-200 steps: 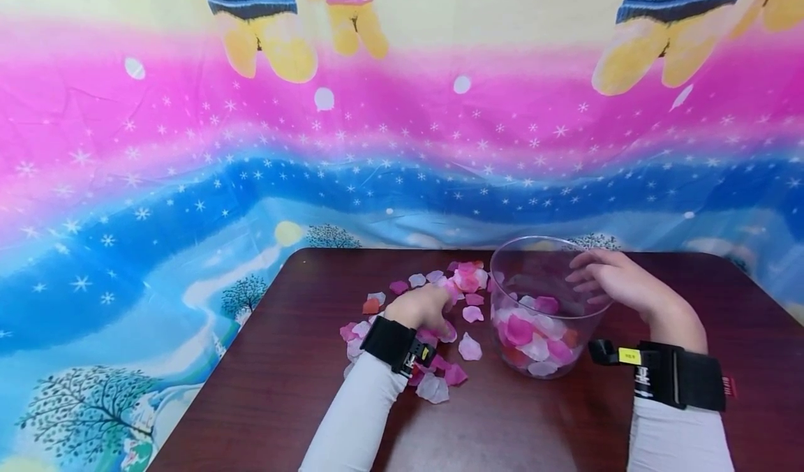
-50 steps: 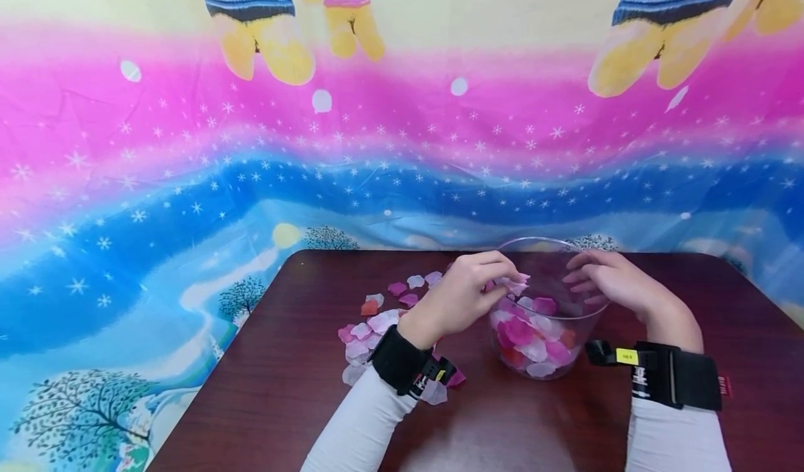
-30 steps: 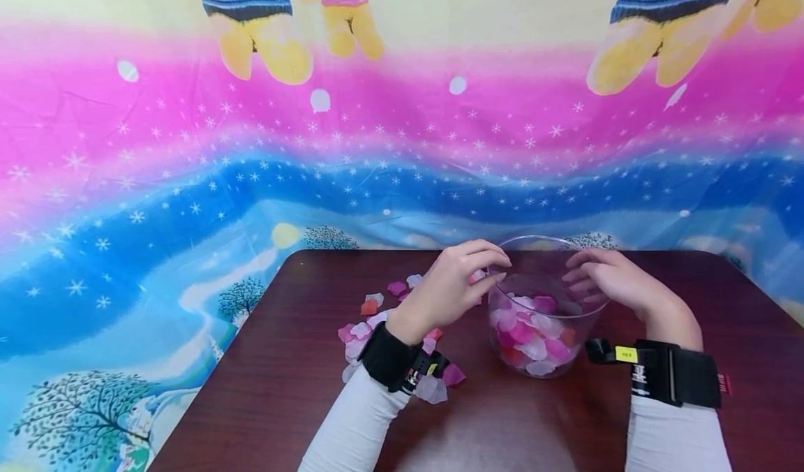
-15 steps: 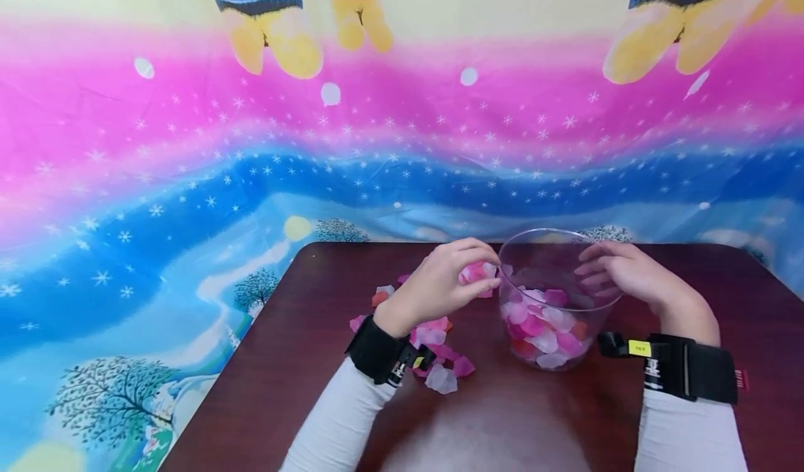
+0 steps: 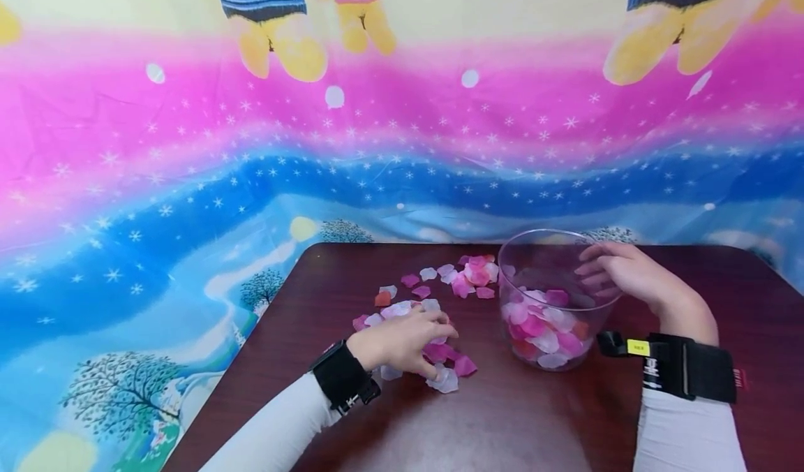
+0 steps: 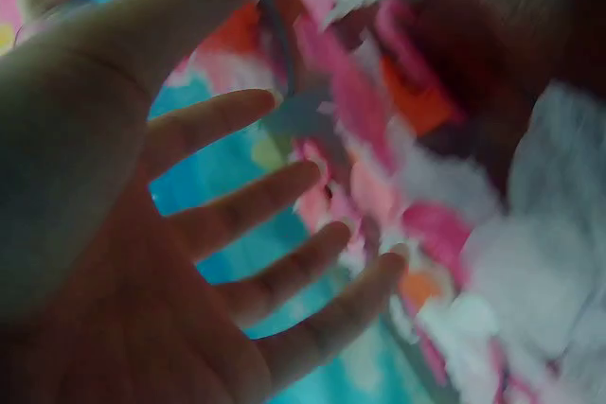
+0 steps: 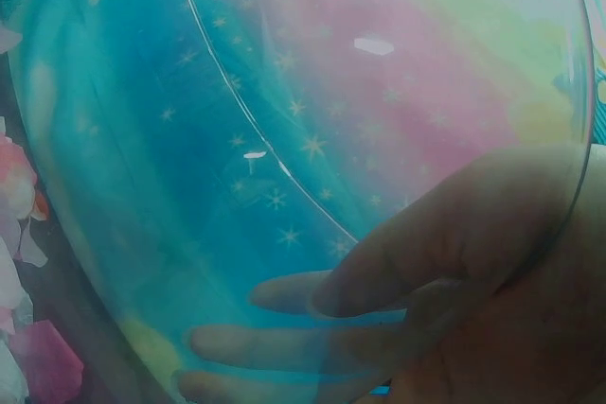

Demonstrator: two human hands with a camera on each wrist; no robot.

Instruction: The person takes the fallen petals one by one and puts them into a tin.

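My left hand (image 5: 402,339) is over the front part of a pile of pink, white and red artificial flower petals (image 5: 402,308). In the left wrist view its fingers (image 6: 275,198) are spread and rather straight, with nothing between them; petals (image 6: 436,224) lie beyond the fingertips. To the right stands a clear plastic bucket (image 5: 515,276), its lower part filled with similar petals (image 5: 543,329). My right hand (image 5: 624,276) rests at the bucket's right side near the rim. In the right wrist view its rather straight fingers (image 7: 284,347) show through the transparent wall.
A second cluster of petals (image 5: 475,274) lies at the back, just left of the bucket, with a few loose ones between it and the pile. The dark wooden table (image 5: 502,423) ends at a back edge close to a printed cloth (image 5: 402,144).
My left hand carried petals to the bucket's rim and released them, then moved away left and down to the pile. More petals are in the bucket. The right hand has stayed at the bucket.
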